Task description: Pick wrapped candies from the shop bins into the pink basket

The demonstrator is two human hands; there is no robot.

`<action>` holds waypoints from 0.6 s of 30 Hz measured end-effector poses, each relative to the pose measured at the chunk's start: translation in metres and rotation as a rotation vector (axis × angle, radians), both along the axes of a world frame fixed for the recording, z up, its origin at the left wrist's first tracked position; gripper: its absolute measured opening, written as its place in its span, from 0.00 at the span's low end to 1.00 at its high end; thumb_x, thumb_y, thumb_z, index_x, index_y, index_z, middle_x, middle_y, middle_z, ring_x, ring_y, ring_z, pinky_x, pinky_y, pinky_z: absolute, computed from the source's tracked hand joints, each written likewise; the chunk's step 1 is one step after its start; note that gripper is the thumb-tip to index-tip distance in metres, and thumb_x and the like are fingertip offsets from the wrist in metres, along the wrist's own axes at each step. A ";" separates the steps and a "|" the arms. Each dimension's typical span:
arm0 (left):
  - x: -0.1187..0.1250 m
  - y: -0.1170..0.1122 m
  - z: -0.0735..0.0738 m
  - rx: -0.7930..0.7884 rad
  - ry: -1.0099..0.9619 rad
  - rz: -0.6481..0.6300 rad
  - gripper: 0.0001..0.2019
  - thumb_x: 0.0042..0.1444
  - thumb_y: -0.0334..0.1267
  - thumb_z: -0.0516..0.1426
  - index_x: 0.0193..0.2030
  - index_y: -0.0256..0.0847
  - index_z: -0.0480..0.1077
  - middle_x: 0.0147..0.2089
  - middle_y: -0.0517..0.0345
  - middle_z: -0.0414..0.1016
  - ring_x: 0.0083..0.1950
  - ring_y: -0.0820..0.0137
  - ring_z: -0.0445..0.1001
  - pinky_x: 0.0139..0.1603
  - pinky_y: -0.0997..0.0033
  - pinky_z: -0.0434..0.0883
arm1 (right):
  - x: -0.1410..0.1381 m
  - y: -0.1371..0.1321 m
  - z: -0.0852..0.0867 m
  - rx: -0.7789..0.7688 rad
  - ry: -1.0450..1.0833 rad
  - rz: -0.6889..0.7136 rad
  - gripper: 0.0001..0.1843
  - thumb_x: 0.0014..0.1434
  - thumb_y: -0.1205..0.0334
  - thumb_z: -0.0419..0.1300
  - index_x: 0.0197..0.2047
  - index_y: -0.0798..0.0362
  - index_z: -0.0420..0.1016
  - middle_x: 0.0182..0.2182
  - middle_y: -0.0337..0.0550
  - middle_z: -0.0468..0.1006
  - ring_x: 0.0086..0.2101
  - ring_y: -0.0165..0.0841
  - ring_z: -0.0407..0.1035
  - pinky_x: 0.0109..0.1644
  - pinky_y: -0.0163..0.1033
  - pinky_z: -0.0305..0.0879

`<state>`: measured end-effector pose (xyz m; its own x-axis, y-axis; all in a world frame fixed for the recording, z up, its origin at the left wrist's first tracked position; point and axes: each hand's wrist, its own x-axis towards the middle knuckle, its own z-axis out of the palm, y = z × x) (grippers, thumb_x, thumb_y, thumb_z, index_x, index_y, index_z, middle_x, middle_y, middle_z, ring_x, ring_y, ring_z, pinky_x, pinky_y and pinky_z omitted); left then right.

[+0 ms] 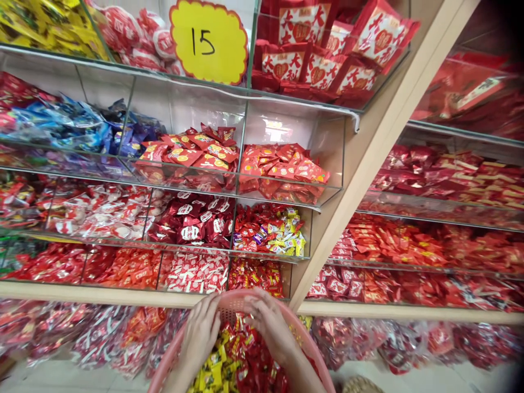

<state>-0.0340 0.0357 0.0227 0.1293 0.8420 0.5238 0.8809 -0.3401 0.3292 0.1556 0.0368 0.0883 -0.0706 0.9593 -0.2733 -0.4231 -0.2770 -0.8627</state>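
A pink plastic basket (174,357) stands low in front of me, filled with wrapped candies. Yellow candies (219,363) lie on its left side, and red candies (266,368) on its right. My left hand (200,330) reaches over the basket's left part, fingers stretched towards the far rim. Across from it, my right hand (270,325) is inside the far right of the basket, fingers apart and slightly bent. Nothing shows in either hand, though some fingertips are blurred. Just beyond the rim is a compartment of small red and gold candies (257,273).
Glass-fronted shelves hold many candies, including orange-printed red packets (192,150) and blue packets (65,123). A yellow sign (208,42) reads 15. A slanting wooden post (368,142) divides the shelves. Bagged candies (102,338) lie beneath the bottom wooden edge (102,293).
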 end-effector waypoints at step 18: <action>-0.002 0.000 -0.001 -0.003 0.028 0.008 0.20 0.58 0.35 0.47 0.57 0.45 0.62 0.55 0.54 0.68 0.55 0.65 0.67 0.54 0.62 0.67 | 0.013 0.130 -0.023 -0.184 -1.656 0.291 0.54 0.44 0.33 0.55 0.67 0.52 0.42 0.66 0.59 0.39 0.60 0.56 0.42 0.49 0.63 0.55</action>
<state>-0.0362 0.0360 0.0222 0.1370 0.8447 0.5174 0.8923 -0.3321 0.3059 0.1681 0.1667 0.0655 0.2298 0.9163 -0.3279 0.9160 -0.3175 -0.2454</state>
